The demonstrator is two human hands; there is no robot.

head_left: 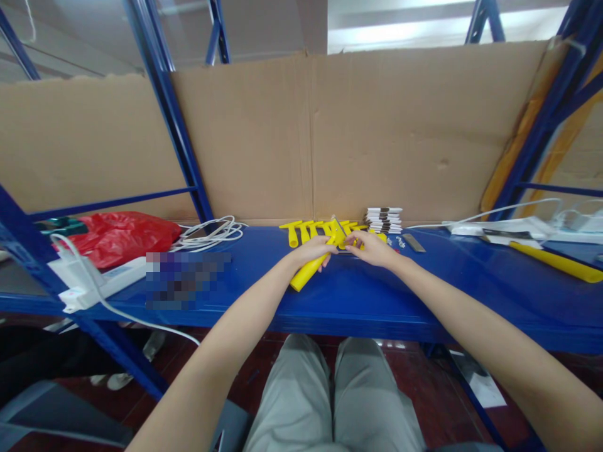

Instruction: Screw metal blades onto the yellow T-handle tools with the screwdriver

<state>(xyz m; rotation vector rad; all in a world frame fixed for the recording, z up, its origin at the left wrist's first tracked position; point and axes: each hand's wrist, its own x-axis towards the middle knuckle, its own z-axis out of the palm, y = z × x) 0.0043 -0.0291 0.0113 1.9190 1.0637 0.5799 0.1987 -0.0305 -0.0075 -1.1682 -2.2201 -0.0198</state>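
Note:
My left hand [315,250] is wrapped round the thick handle of a yellow scraper [307,274], which slants with its handle end toward me. At the scraper's upper end, my right hand [370,247] has its fingertips pinched together close to the head. Whatever small piece those fingertips hold is too small to make out. Behind my hands lies a row of several similar yellow scrapers [293,235] with T-shaped heads. Just right of the row stands a stack of small white packets with dark bands [384,220]. A flat grey metal strip [414,243] lies near my right hand.
The blue shelf top [377,295] is backed by a cardboard sheet [400,132]. On the left are a red plastic bag [125,238], a coiled white cable [217,232] and a white power strip [113,280]. A long yellow piece [558,262] lies at right. Blue posts [176,125] frame the sides.

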